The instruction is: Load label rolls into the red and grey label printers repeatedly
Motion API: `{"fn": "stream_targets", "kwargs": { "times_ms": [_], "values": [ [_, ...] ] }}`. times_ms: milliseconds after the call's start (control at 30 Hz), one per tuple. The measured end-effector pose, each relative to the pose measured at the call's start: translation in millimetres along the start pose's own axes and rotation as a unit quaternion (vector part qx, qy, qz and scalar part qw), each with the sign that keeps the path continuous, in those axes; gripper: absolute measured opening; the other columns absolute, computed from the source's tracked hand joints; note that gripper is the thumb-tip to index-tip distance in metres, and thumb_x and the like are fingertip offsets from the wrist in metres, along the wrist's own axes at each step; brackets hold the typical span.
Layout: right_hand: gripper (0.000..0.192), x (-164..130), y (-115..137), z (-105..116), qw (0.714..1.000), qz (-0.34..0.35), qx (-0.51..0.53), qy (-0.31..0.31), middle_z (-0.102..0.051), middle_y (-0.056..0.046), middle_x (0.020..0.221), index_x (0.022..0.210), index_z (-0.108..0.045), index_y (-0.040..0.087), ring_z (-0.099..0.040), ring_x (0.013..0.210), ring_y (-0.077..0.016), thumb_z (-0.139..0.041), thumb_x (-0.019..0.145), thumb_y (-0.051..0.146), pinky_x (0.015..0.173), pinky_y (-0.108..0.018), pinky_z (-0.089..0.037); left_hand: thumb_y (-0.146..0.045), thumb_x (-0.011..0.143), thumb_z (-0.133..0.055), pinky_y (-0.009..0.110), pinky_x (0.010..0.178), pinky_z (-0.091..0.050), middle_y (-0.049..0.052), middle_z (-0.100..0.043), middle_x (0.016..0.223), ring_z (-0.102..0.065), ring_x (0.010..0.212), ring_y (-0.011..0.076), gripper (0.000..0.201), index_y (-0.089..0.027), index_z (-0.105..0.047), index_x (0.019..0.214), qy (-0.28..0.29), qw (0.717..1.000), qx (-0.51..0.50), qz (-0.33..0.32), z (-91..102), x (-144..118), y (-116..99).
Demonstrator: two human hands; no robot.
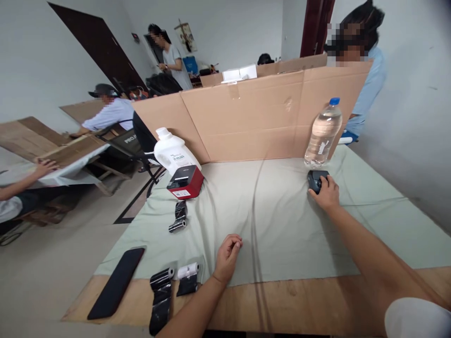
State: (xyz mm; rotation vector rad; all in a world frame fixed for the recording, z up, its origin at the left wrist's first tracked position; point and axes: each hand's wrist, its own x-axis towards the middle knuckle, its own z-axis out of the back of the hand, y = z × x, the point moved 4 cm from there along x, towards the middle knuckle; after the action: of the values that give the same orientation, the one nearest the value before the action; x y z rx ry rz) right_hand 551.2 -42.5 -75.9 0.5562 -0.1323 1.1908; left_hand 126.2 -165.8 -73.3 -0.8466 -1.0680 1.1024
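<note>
My right hand [328, 191] grips a small dark grey boxy device [314, 180] on the green cloth, thumb at its near left side and fingers over its top and right. Just behind it stands a large clear water bottle [323, 134] with a blue cap, leaning a little in view. My left hand [228, 256] rests on the cloth near the front edge, fingers curled in and nothing visible in them. To its left lie a white roll with a black strip [188, 277] and a black film roll [162, 295], partly unwound.
A red and black box [185, 182] stands before a white jug [175, 152] at the back left. Nearer are another black roll [178, 220] and a long dark pad [118, 284]. A cardboard screen [246, 117] borders the table's back. Several people are around the room.
</note>
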Motion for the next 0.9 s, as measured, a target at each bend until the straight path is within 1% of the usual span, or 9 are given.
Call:
{"fn": "stream_targets", "kwargs": {
  "times_ms": [100, 133, 200, 300, 367, 433, 533, 700, 900],
  "values": [
    [0.09, -27, -1, 3, 1.0, -0.008, 0.01, -0.019, -0.012, -0.027, 0.15, 0.146, -0.016, 0.006, -0.026, 0.131, -0.0421, -0.053, 0.078, 0.053, 0.101, -0.052, -0.029, -0.038, 0.088, -0.049, 0.029, 0.076, -0.044, 0.005, -0.057, 0.082, -0.056, 0.081, 0.0174, 0.028, -0.017, -0.056, 0.071, 0.002, 1.0, 0.022, -0.018, -1.5, 0, -1],
    [0.092, -39, -1, 5, 1.0, -0.011, 0.006, -0.021, -0.009, -0.027, 0.15, 0.146, -0.013, 0.005, -0.024, 0.133, -0.0426, -0.051, 0.079, 0.054, 0.102, -0.053, -0.028, -0.037, 0.088, -0.049, 0.029, 0.075, -0.044, 0.005, -0.057, 0.081, -0.056, 0.081, 0.0171, 0.027, -0.017, -0.056, 0.071, 0.003, 0.999, 0.029, -0.023, -2.2, 0, -1],
    [0.085, -66, 0, 10, 1.0, -0.009, -0.019, 0.007, -0.009, -0.026, 0.152, 0.146, -0.016, 0.006, -0.021, 0.136, -0.0414, -0.045, 0.083, 0.054, 0.104, -0.052, -0.026, -0.034, 0.088, -0.048, 0.028, 0.075, -0.043, 0.005, -0.058, 0.081, -0.056, 0.08, 0.0167, 0.025, -0.017, -0.056, 0.071, 0.006, 0.999, 0.043, -0.03, -3.4, 1, 0],
    [0.068, -107, 1, 21, 0.991, -0.002, -0.08, 0.102, -0.019, -0.019, 0.152, 0.144, -0.029, 0.012, -0.021, 0.138, -0.0364, -0.031, 0.089, 0.052, 0.108, -0.05, -0.021, -0.031, 0.087, -0.047, 0.028, 0.074, -0.043, 0.004, -0.058, 0.081, -0.055, 0.079, 0.0157, 0.022, -0.018, -0.055, 0.072, 0.002, 0.997, 0.064, -0.037, -4.7, 1, 2],
    [0.067, -132, 0, 31, 0.981, -0.002, -0.116, 0.153, -0.025, -0.016, 0.152, 0.144, -0.033, 0.015, -0.021, 0.138, -0.0343, -0.025, 0.09, 0.054, 0.11, -0.049, -0.019, -0.029, 0.086, -0.047, 0.027, 0.073, -0.043, 0.003, -0.058, 0.08, -0.055, 0.077, 0.0149, 0.02, -0.018, -0.055, 0.072, -0.005, 0.996, 0.081, -0.041, -5.5, 2, 3],
    [0.067, -153, 0, 43, 0.974, -0.001, -0.14, 0.177, -0.027, -0.014, 0.152, 0.145, -0.032, 0.017, -0.021, 0.139, -0.0329, -0.021, 0.091, 0.056, 0.111, -0.048, -0.018, -0.027, 0.084, -0.047, 0.026, 0.071, -0.043, 0.003, -0.058, 0.079, -0.055, 0.075, 0.0142, 0.018, -0.018, -0.055, 0.071, -0.009, 0.994, 0.095, -0.044, -6.3, 3, 4],
    [0.067, -179, 1, 58, 0.97, 0.0, -0.154, 0.19, -0.026, -0.011, 0.153, 0.146, -0.029, 0.019, -0.02, 0.14, -0.0321, -0.019, 0.091, 0.057, 0.111, -0.049, -0.018, -0.024, 0.082, -0.048, 0.025, 0.069, -0.043, 0.002, -0.057, 0.075, -0.053, 0.072, 0.0137, 0.016, -0.018, -0.055, 0.069, -0.008, 0.993, 0.108, -0.041, -7.6, 4, 6],
    [0.068, -207, 6, 69, 0.97, -0.019, -0.147, 0.191, -0.023, -0.011, 0.155, 0.147, -0.028, 0.019, -0.019, 0.14, -0.0325, -0.019, 0.091, 0.058, 0.111, -0.05, -0.016, -0.02, 0.079, -0.05, 0.026, 0.071, -0.042, 0.002, -0.055, 0.074, -0.053, 0.073, 0.0145, 0.013, -0.018, -0.055, 0.068, -0.01, 0.991, 0.127, -0.035, -8.4, 5, 7],
    [0.067, -212, 9, 73, 0.973, -0.025, -0.145, 0.18, -0.025, -0.01, 0.154, 0.146, -0.031, 0.019, -0.02, 0.14, -0.031, -0.02, 0.091, 0.057, 0.111, -0.048, -0.017, -0.015, 0.076, -0.049, 0.027, 0.072, -0.042, 0.002, -0.056, 0.074, -0.053, 0.073, 0.0154, 0.013, -0.018, -0.054, 0.065, -0.02, 0.987, 0.156, -0.029, -10.9, 3, 3]
  ]
}}
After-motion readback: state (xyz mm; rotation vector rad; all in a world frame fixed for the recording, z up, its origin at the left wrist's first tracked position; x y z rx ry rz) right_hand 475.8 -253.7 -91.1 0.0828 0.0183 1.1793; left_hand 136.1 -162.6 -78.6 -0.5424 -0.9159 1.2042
